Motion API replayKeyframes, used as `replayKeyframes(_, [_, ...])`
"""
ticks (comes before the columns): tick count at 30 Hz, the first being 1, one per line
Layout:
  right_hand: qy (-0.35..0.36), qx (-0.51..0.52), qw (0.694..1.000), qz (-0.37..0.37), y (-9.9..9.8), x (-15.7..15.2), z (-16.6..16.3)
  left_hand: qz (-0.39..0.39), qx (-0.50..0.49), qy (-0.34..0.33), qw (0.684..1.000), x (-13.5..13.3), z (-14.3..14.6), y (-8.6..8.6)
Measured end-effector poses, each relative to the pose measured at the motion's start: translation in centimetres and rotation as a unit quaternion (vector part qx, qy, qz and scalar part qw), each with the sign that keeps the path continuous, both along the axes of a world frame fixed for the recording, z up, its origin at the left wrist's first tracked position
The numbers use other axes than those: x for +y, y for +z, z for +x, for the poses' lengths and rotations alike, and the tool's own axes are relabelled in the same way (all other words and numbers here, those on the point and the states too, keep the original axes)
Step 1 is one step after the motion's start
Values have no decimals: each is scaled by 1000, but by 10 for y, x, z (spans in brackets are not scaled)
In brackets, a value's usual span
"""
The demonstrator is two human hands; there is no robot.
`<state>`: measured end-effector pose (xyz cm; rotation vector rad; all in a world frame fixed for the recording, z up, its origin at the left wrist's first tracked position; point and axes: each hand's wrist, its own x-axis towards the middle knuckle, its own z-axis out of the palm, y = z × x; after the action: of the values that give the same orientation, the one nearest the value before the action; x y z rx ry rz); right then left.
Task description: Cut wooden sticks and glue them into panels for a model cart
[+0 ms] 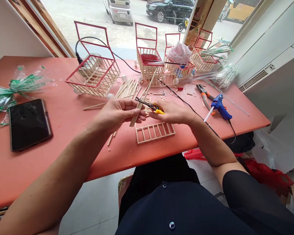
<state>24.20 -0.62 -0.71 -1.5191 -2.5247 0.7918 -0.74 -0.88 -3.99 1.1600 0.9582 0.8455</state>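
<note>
Over the table (68, 114), the left hand (121, 111) grasps wooden sticks (134, 120) and the right hand (172, 111) grips yellow-handled pliers (159, 111) across them; from the sticks, a slatted frame (156, 138) lies toward five o'clock.

I've got a broad open lane on my left: bare worktop (68, 112) runs from the phone (29, 125) to the left hand (122, 112). Between the hands, held sticks (139, 106) and yellow-handled pliers (159, 111) plug the gap. Straight ahead it's crowded: loose sticks (127, 88) sprawl beyond, and red-edged baskets (100, 83) wall off the back. Close in, the slatted frame (156, 137) lies flat, with a bare strip along the near edge. Over right, a black cord (186, 103) slants past the right hand (172, 112), and beyond it the glue gun (220, 106) blocks me.
</note>
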Motion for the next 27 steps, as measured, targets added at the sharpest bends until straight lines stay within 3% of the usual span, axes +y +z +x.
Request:
replayKeyframes(6, [32, 25, 996, 84, 0, 4, 9, -28, -1, -47, 998, 4, -4, 0])
replayKeyframes(12, [11, -7, 1000, 17, 3, 7, 24, -13, -9, -8, 1000, 2, -2, -1])
replayKeyframes(15, [-42, 67, 997, 10, 0, 10, 35, -11, -15, 5, 1000, 1, -3, 1])
replayKeyframes(17, [-85, 187, 979, 7, -5, 12, 37, -14, -16, -16, 1000, 1, -2, 2])
replayKeyframes(21, [-127, 421, 898, 2, -17, 15, 31, -11, -17, -54, 998, -1, 2, 2])
replayKeyframes(24, [-137, 475, 869, -20, -21, 14, 25, 6, -28, -33, 999, -1, 5, 0])
replayKeyframes(27, [-140, 484, 863, -36, -20, 11, 22, 46, -38, 10, 998, 1, 6, -4])
